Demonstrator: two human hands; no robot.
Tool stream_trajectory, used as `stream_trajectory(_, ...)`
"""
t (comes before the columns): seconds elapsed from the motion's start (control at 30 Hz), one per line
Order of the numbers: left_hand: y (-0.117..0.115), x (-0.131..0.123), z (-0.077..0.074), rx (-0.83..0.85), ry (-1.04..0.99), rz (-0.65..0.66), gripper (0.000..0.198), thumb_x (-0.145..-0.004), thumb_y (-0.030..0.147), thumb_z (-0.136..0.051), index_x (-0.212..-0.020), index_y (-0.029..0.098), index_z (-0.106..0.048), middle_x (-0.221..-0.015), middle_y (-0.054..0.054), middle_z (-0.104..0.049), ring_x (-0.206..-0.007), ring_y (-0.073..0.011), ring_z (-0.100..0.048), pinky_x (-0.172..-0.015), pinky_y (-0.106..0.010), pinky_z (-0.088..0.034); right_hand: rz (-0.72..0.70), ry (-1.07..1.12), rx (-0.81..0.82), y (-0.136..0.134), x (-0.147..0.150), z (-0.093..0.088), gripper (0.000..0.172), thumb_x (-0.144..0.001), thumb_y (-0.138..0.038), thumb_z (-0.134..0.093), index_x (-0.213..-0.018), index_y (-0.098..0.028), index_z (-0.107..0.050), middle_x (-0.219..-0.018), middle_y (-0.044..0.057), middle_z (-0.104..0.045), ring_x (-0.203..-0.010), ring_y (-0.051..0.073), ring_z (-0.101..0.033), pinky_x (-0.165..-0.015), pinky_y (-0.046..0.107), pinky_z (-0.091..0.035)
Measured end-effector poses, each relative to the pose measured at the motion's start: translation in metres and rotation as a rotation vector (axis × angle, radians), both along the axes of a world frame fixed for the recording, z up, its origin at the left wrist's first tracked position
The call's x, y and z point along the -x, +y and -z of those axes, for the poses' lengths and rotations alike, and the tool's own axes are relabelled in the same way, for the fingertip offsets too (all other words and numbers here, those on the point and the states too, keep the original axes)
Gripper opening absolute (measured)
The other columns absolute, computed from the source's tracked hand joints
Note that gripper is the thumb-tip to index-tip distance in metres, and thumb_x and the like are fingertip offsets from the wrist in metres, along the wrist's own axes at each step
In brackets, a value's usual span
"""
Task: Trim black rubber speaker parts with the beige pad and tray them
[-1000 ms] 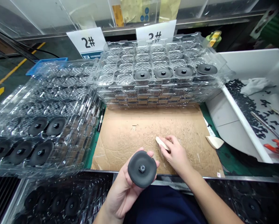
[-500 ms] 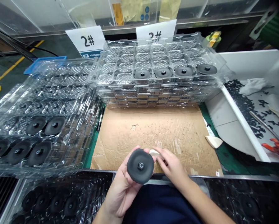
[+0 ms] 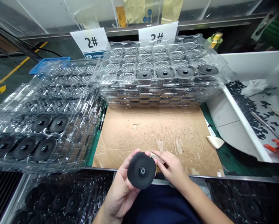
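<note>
Between disc point(image 3: 141, 171) and tray edges point(image 3: 153, 101), cardboard point(image 3: 141, 130) lies open.

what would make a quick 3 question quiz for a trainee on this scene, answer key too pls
1. Which hand holds the rounded black disc?
2. Fill in the blank: the top tray in front of the 3# sign shows ____ black discs in its nearest row.
3. Multiple choice: the right hand holds
a) a bottle
b) a pale block
c) a brush

Key:
1. The left hand.
2. four
3. b
</note>
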State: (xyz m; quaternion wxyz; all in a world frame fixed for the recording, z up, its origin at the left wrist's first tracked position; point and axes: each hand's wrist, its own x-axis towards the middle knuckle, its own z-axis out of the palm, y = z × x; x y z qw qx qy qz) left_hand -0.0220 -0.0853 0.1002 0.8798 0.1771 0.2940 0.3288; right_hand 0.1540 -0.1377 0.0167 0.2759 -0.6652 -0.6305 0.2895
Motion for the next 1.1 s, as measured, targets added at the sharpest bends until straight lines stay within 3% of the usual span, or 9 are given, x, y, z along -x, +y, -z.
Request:
stream_trajectory(0.3,-0.004,0.003,0.004,-0.062,-0.058,0.042,0.055,-0.062,0.033,-0.075,-0.114,0.029,-0.058,-0.118,-0.001,-0.063,-0.114,-0.0248,-0.052,-0.099,-0.033,-0.037,0.025,0.027,0.018,0.003,-0.003,0.0,0.03,-0.089,-0.022,-0.042,-0.117,-0.024,-0.053,-0.096,0.003,-0.063,-0.086,0.017,-0.057,-0.076,0.03,-0.046)
stream_trajectory(0.47,-0.001,0.004,0.011,-0.073,-0.208,0.108,0.052,-0.072,0.036,-0.066,-0.122,0.025,-0.053,-0.122,-0.006,-0.06,-0.106,-0.027,-0.058,-0.088,-0.034,-0.046,0.035,0.026,0.009,0.005,-0.003,0.004,0.029,-0.088,-0.023,-0.042,-0.114,-0.023,-0.054,-0.098,0.004,-0.064,-0.087,0.017,-0.058,-0.076,0.03,-0.047)
stream_trajectory(0.6,0.002,0.0,0.014,0.07,-0.128,0.103,0.046,-0.079,0.048,-0.052,-0.118,0.025,-0.056,-0.115,-0.009,-0.063,-0.097,-0.0255,-0.061,-0.079,-0.032,-0.048,0.037,0.021,-0.006,0.006,-0.004,0.004,0.029,-0.088,-0.023,-0.042,-0.114,-0.023,-0.055,-0.098,0.004,-0.064,-0.085,0.017,-0.059,-0.073,0.029,-0.049)
stream_trajectory(0.77,0.007,-0.007,0.017,0.203,-0.069,0.109,0.052,-0.082,0.057,-0.036,-0.114,0.022,-0.059,-0.096,-0.009,-0.067,-0.076,-0.0181,-0.064,-0.067,-0.026,-0.046,0.051,0.004,-0.014,0.007,-0.003,0.003,0.028,-0.087,-0.023,-0.043,-0.112,-0.024,-0.056,-0.099,0.003,-0.065,-0.085,0.016,-0.06,-0.068,0.026,-0.049)
stream_trajectory(1.1,0.013,-0.012,0.033,0.244,0.048,0.206,0.062,-0.08,0.062,-0.035,-0.109,0.013,-0.06,-0.078,-0.012,-0.068,-0.059,-0.0155,-0.061,-0.056,-0.025,-0.04,0.117,-0.058,-0.117,0.005,0.005,0.012,0.026,-0.088,-0.025,-0.041,-0.107,-0.02,-0.059,-0.098,0.005,-0.066,-0.085,0.018,-0.061,-0.076,0.03,-0.046)
